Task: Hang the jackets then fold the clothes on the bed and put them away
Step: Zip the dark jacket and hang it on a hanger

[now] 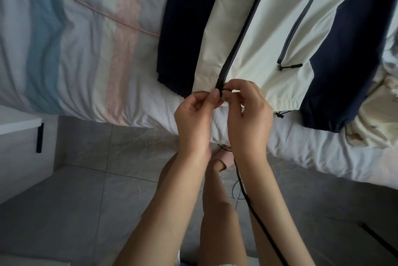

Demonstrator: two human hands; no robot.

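Observation:
A cream and navy jacket [269, 35] lies flat on the bed [64, 50], hem toward me, its black front zipper [243, 26] running up the middle. Both hands meet at the zipper's bottom end on the hem. My left hand [198, 110] pinches the left zipper end between thumb and fingers. My right hand [247, 106] pinches the zipper slider and the right end. A pink wire hanger [120, 5] rests on the bedding to the jacket's left.
Cream patterned clothes [374, 115] are heaped at the bed's right edge. A white bedside cabinet [21, 136] with a black handle stands at the left on the grey tiled floor [97, 190]. A black cable [258, 212] hangs along my right forearm.

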